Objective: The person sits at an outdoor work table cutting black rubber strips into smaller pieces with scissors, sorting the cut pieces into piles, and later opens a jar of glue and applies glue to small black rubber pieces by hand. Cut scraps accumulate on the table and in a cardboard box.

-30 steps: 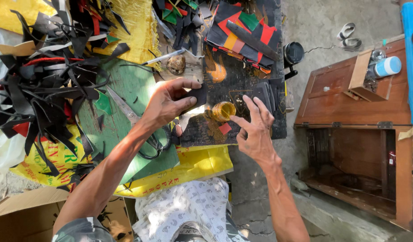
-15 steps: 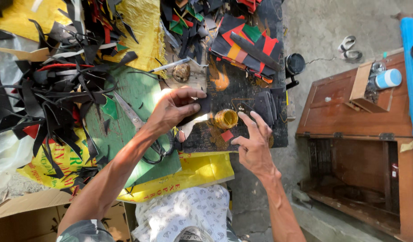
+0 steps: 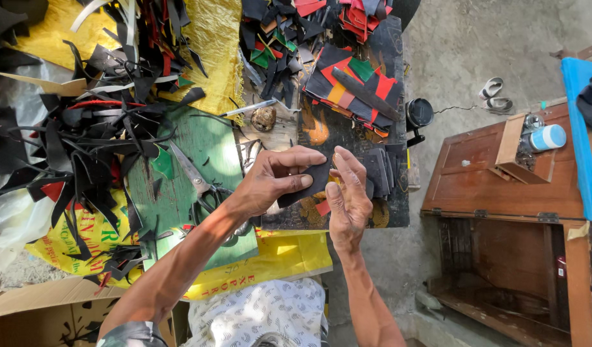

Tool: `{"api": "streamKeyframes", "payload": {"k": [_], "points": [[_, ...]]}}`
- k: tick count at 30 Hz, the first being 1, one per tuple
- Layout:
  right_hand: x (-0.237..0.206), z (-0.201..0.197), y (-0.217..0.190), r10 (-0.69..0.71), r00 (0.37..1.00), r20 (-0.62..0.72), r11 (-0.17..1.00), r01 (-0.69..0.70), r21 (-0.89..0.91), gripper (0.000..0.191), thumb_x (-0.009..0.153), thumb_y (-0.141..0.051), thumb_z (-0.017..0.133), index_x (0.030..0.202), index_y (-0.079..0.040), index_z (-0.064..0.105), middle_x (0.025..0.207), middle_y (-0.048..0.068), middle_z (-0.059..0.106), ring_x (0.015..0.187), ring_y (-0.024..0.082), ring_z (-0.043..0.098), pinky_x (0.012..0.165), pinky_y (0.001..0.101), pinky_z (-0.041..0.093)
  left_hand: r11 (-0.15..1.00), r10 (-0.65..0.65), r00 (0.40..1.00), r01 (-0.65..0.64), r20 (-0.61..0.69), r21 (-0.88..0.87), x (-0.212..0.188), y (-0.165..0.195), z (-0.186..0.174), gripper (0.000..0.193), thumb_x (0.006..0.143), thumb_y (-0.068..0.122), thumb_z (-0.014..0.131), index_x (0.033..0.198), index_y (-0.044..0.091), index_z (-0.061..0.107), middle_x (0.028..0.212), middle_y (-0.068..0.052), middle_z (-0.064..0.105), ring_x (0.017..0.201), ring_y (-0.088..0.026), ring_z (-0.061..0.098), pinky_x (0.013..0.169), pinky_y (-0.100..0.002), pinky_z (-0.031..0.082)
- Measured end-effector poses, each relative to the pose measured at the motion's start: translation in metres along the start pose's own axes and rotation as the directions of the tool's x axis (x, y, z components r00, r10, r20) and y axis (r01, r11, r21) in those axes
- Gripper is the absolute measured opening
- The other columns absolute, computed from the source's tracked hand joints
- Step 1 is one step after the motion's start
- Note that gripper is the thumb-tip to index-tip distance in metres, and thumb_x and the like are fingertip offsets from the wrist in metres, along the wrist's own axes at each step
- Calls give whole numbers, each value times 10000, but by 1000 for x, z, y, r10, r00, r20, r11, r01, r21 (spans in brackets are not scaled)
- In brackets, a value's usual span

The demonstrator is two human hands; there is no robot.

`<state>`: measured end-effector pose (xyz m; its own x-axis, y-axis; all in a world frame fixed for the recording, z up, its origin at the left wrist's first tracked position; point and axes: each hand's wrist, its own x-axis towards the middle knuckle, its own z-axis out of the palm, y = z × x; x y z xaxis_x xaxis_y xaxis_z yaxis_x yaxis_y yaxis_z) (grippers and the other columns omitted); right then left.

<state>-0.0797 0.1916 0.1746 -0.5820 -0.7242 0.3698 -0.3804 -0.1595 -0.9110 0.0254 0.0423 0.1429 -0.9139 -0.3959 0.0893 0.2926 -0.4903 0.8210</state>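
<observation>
The left hand (image 3: 270,180) pinches a flat black leather piece (image 3: 312,183) while the right hand's (image 3: 347,199) open fingers press it, apparently mid-smearing; next needs steady, even strokes.

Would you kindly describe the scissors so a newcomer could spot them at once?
Find the green cutting board left of the dark worktable. The scissors lie on it, just beyond the left hand. Their pale metal blades, pointing up-left, stand out from the black strips around them.
</observation>
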Motion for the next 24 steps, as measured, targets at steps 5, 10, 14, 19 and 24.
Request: {"api": "streamKeyframes", "payload": {"k": [5, 10, 14, 19, 24], "points": [[-2, -1, 0, 15, 1000, 7, 1000, -15, 13, 393, 1081, -171, 599, 1455, -50, 593, 1548, 103, 516, 1294, 177, 527, 1126, 326, 448, 999, 15, 1000, -15, 5, 41, 1, 0, -1, 366, 919, -35, 725, 1283, -15, 703, 1230, -24, 652, 1003, -62, 606, 875, -205, 522], [-4, -3, 0, 10, 1000, 17, 998, -9, -68, 405, 1083, -193, 576, 1461, -49, 591, 1535, 106, 533, 1286, 181, 540, 1122, 331, 460, 999, 1, 1000, -2, 17, 34, 1, -2, -2, 374, 915, -49, 722, 1288, -18, 702, 1223, -17, 641, 984, -54, 587, 858, -200, 510], [-4, -4, 1, -26, 999, 36, 996, 29, -86, 410, 1085, -188, 573, 1465, -34, 580, 1538, 116, 527, 1372, 206, 513, 1159, 344, 438, 998, 5, 1000, -6, 12, 58, 2, -3, -3, 379, 916, -59, 720, 1293, -22, 704, 1217, -17, 638, 990, -49, 579, 869, -194, 504], [-6, -4, 0, -20, 999, 45, 995, 24, -94, 416, 1080, -183, 578, 1463, -21, 578, 1537, 125, 519, 1450, 235, 485, 1249, 379, 373, 1000, 3, 1000, -3, -10, 11, 2, -3, -3, 363, 908, -40, 737, 1270, -39, 706, 1213, -26, 649, 979, -52, 624, 862, -197, 535], [-9, -3, 1, -1, 999, 44, 998, 4, -65, 420, 1074, -193, 595, 1456, -19, 584, 1532, 125, 511, 1448, 239, 482, 1260, 391, 367, 997, -8, 997, 13, -72, 70, 4, -1, -1, 361, 889, -19, 759, 1246, -47, 709, 1226, -26, 671, 970, -57, 671, 852, -197, 572]]}}
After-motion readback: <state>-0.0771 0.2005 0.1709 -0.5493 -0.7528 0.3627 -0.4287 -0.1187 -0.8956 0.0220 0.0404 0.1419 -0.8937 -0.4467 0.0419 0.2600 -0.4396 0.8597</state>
